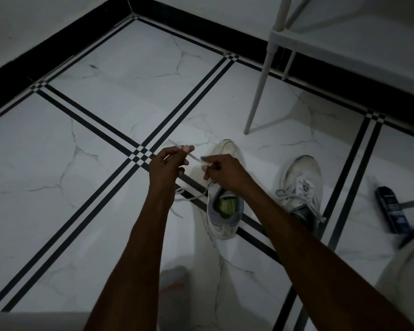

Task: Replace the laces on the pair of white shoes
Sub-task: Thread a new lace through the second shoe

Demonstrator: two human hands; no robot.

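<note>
Both hands over near white shoe (pixel 225 206) on tile floor: left hand (pixel 166 167) and right hand (pixel 222 172) each pinching white lace (pixel 193 156) stretched between them. Second shoe (pixel 301 185) just beside, laced.

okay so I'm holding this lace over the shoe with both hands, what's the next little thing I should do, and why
Probably draw the lace further out with your left hand while your right hand steadies it over the near shoe. The stretch pinched between your hands sits above the shoe, and more lace lies loose on the floor beside it. Which eyelet it runs through is hidden.
</note>
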